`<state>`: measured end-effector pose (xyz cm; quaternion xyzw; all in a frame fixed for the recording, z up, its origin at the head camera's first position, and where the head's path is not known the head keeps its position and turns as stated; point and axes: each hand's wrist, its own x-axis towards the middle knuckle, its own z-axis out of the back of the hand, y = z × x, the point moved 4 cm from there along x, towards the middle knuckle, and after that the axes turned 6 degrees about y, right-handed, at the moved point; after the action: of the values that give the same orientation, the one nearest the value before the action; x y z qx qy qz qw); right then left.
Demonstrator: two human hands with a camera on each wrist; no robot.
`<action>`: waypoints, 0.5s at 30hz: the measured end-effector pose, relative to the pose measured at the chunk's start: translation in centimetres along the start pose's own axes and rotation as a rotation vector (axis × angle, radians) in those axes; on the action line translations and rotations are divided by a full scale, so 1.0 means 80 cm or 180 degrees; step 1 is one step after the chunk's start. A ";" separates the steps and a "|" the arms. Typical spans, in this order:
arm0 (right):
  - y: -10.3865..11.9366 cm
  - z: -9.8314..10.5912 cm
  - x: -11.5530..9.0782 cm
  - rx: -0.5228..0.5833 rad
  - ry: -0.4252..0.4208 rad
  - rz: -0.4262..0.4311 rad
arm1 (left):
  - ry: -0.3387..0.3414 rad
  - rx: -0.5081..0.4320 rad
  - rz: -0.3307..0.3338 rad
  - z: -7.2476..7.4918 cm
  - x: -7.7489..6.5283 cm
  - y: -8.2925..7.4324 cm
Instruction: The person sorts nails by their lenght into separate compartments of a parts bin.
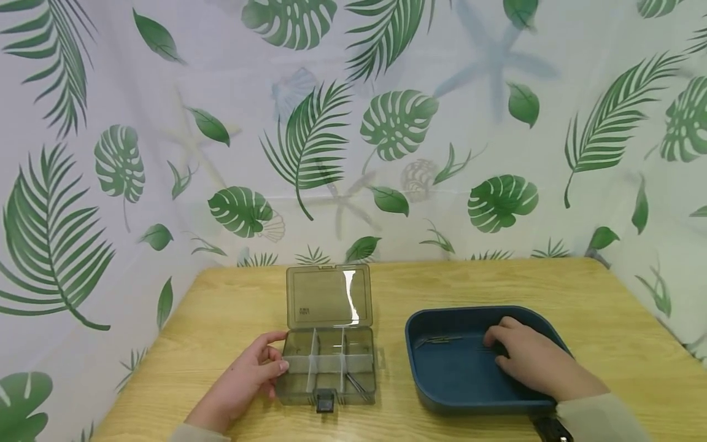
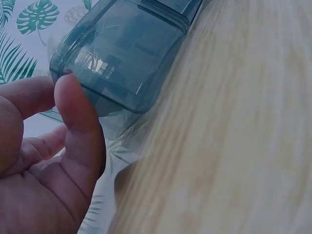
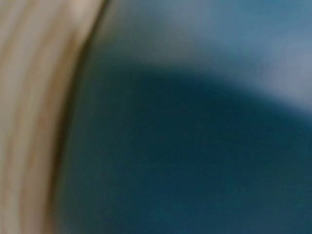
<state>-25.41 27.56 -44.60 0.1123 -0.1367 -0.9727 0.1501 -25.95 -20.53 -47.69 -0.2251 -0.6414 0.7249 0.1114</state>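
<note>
A smoky clear compartment box stands on the table, its lid raised at the back. My left hand holds its left side, thumb on the rim; the left wrist view shows thumb and fingers at the box's corner. Thin dark metal pieces lie in the front right compartment. To the right is a dark blue tray. My right hand reaches into it with bent fingers, thumb and forefinger apart, over a few thin pieces. More thin metal pieces lie at the tray's left.
The wooden table meets a leaf-patterned cloth behind and at both sides. A black latch hangs at the box's front. The right wrist view is blurred, with the dark blue tray filling most of it.
</note>
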 end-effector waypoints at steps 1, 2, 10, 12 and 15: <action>0.001 -0.002 0.000 0.0024 0.0022 -0.0008 | 0.0002 -0.0001 0.0013 0.000 -0.001 0.001; 0.002 -0.003 0.000 0.0039 0.0036 -0.0007 | 0.0004 0.0002 0.0028 0.001 -0.003 0.001; 0.006 0.000 -0.003 -0.0037 -0.0017 0.0035 | 0.0017 0.0056 -0.0020 0.000 0.000 -0.003; 0.006 0.000 -0.002 -0.0072 0.0008 0.0051 | 0.0031 0.0033 -0.0017 -0.001 0.001 -0.004; 0.006 -0.002 -0.001 -0.0046 0.0110 0.0035 | 0.0014 0.0014 0.0014 -0.001 0.001 -0.005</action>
<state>-25.16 27.09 -44.59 0.1272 -0.1277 -0.9707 0.1586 -26.02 -20.39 -47.35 -0.2278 -0.6391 0.7261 0.1117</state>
